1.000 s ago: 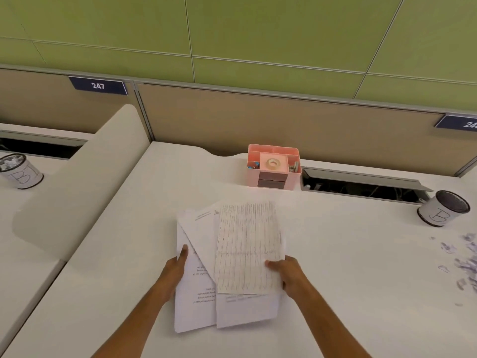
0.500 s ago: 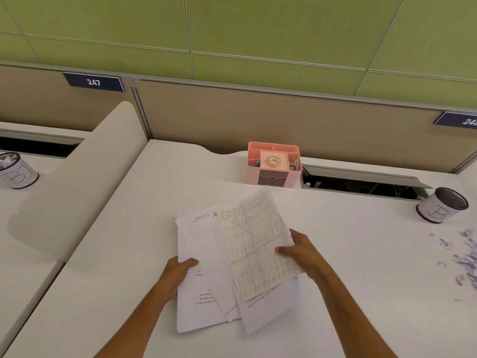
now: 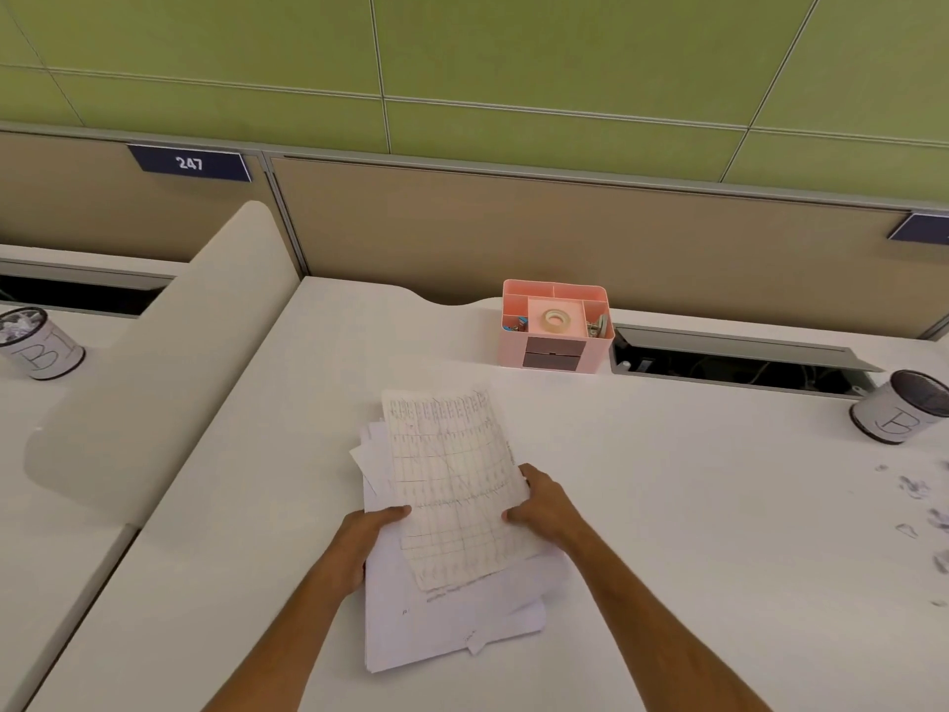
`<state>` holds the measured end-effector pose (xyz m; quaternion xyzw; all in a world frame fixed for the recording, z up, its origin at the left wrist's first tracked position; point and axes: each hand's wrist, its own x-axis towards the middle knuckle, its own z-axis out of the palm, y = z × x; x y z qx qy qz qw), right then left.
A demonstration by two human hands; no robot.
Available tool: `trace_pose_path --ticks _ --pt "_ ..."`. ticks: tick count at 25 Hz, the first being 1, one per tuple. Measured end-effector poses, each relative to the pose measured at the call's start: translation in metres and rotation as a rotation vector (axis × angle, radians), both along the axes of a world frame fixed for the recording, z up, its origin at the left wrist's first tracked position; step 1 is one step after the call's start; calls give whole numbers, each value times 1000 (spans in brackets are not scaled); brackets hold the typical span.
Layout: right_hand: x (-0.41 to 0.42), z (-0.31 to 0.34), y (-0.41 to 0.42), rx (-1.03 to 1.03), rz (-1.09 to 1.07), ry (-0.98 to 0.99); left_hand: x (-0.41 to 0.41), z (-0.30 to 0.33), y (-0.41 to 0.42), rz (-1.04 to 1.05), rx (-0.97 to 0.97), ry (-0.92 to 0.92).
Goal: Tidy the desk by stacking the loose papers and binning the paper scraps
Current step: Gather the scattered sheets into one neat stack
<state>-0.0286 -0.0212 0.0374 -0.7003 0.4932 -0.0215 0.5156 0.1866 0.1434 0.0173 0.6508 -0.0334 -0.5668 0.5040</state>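
A loose stack of white papers lies on the white desk in front of me, its top sheet covered with a printed grid. My left hand grips the stack's left edge, thumb on top. On the right edge my right hand grips it too. The sheets overlap unevenly, with corners poking out at the upper left. Small paper scraps are scattered at the desk's far right. A small round bin marked with a letter stands behind the scraps.
A pink desk organiser holding a tape roll stands at the back against the partition. Right of it is an open cable slot. A beige divider separates the neighbouring desk, where a second bin holds scraps.
The fanned sheets have been drawn together into a narrower pile. The gridded top sheet has turned back in line with the rest. Both hands have closed in on the pile's sides.
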Motion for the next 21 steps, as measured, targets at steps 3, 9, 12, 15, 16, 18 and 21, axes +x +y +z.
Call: trace_pose_path --ticks 3,9,12,15,16,18,21 --pt "4 -4 8 -100 126 112 -9 4 -5 6 -31 -156" --pt "-34 43 -20 108 -152 -334 -15 53 -15 -60 -255 -240" --pt "-51 84 -25 214 -72 -547 -21 83 -23 -168 -375 -233" --pt "-59 114 -17 94 -149 -628 -28 101 -36 -236 -409 -295" --pt "-61 120 -13 40 -177 -646 -30 107 -39 -247 -426 -310" --pt "-64 126 -7 -58 -215 -663 -34 117 -46 -272 -466 -354" --pt "-67 122 -1 -163 -271 -637 -39 131 -54 -261 -522 -409"
